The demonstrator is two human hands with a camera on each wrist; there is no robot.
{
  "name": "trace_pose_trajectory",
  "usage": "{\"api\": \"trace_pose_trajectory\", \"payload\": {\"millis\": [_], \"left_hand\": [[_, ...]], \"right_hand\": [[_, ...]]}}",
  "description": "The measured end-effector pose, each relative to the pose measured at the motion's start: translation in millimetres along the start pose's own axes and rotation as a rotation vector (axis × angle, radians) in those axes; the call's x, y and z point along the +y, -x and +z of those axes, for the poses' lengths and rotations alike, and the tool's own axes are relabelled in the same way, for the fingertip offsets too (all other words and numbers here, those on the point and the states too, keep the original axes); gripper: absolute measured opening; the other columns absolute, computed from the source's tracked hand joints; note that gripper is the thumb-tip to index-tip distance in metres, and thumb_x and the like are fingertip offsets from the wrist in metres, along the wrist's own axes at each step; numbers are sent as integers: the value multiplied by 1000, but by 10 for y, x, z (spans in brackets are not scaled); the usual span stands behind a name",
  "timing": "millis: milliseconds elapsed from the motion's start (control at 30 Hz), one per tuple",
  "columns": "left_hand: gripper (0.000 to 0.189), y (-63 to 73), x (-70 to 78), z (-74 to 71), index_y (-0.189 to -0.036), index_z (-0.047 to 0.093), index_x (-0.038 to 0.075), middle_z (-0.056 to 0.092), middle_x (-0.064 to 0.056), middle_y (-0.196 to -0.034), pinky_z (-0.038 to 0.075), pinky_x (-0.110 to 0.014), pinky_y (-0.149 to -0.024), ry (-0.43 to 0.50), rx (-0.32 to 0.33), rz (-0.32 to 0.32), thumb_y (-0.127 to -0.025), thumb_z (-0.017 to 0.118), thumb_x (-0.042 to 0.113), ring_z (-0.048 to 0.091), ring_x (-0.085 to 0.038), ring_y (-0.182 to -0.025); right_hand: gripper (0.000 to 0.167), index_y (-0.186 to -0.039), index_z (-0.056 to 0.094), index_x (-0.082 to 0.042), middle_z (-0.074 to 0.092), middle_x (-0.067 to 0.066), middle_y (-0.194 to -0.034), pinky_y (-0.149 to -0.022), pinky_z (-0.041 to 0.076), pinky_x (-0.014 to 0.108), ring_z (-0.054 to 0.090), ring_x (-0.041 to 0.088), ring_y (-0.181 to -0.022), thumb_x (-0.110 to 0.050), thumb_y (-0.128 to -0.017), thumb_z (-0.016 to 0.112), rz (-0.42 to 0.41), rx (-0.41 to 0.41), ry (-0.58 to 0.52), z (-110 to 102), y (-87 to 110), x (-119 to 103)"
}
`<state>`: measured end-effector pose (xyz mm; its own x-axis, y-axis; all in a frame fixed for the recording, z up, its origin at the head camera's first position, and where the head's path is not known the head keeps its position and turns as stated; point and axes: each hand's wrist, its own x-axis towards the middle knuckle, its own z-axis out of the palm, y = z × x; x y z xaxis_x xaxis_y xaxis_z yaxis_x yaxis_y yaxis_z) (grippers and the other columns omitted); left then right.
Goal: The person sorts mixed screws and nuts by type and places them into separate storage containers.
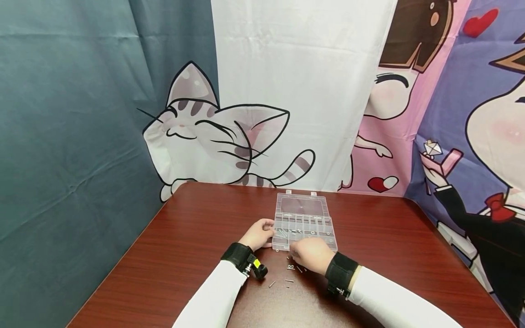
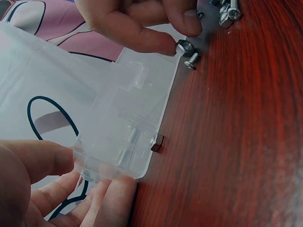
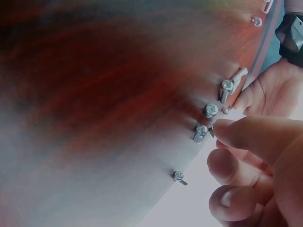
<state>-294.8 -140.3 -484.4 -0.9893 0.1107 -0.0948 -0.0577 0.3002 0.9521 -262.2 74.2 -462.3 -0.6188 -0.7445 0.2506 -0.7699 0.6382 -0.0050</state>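
A clear plastic compartment box (image 1: 301, 228) lies with its lid (image 1: 301, 205) folded back, small metal parts in some front compartments. My left hand (image 1: 258, 234) grips its left side, thumb and fingers around the front corner in the left wrist view. In front of the box my right hand (image 1: 312, 255) reaches down among loose screws and nuts; its fingers are bent, with tips apart. Close at one fingertip in the left wrist view are a dark nut (image 2: 187, 47) and a short screw (image 2: 192, 61). Another nut (image 2: 157, 143) lies against the box's edge.
Several screws (image 1: 289, 280) and nuts (image 1: 290, 267) lie scattered on the reddish-brown table (image 1: 197, 228), nearer my body than the box. A printed cloth (image 1: 299, 91) hangs behind the table's far edge. My left wrist wears a black strap with a camera (image 1: 259, 270).
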Motion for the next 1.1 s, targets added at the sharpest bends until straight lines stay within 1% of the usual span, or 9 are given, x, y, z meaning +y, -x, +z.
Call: {"api": "trace_pose_trajectory", "payload": {"millis": [167,367,500,700,900,967,1100], "left_hand": [[40,2,3,-1,-135,51,-1,59,-17,-120,60,-34,-69,-1,3,-2,-97,60,7,62,-25,-99],[41,-15,3,-3,-136,51,0,59,-16,-121,60,-33,-69,-14,1,-9,-97,60,8,63,-24,-99],[41,-30,-13,3,-136,51,1,59,-16,-121,60,-33,-70,-15,-1,-9,-97,60,9,63,-24,-100],[41,-8,-17,4,-136,50,0,59,-16,-121,60,-34,-70,-12,1,-7,-97,60,8,63,-23,-100],[40,15,-4,4,-136,51,0,60,-16,-121,60,-33,-70,-16,2,-11,-97,59,8,63,-24,-100],[39,16,-2,5,-135,51,0,60,-16,-121,60,-33,-70,-16,2,-9,-98,59,8,62,-24,-101],[39,10,-1,6,-134,51,-1,59,-17,-121,60,-33,-69,-17,6,0,-97,60,8,62,-24,-99]], "right_hand": [[21,-71,60,-20,54,-11,-61,-43,39,26,50,6,-53,-16,-80,79,-18,-1,11,4,2,2],[15,-74,65,-18,59,-11,-64,-47,44,27,53,6,-56,-13,-80,78,-33,-14,0,-18,-3,12],[16,-73,65,-19,57,-11,-63,-47,43,26,51,5,-55,-13,-80,77,-39,-10,1,-19,6,19],[19,-71,63,-19,53,-13,-60,-46,40,26,47,4,-53,-13,-80,77,-46,2,1,7,13,16],[15,-76,63,-20,56,-13,-63,-47,41,25,49,3,-54,-15,-84,75,-36,-3,-40,6,37,46],[13,-79,63,-19,58,-11,-64,-46,41,26,50,4,-54,-14,-84,74,-33,11,-61,-17,52,71],[10,-82,62,-19,58,-12,-66,-46,41,26,49,4,-54,-15,-84,71,-7,56,-50,-52,70,161]]}}
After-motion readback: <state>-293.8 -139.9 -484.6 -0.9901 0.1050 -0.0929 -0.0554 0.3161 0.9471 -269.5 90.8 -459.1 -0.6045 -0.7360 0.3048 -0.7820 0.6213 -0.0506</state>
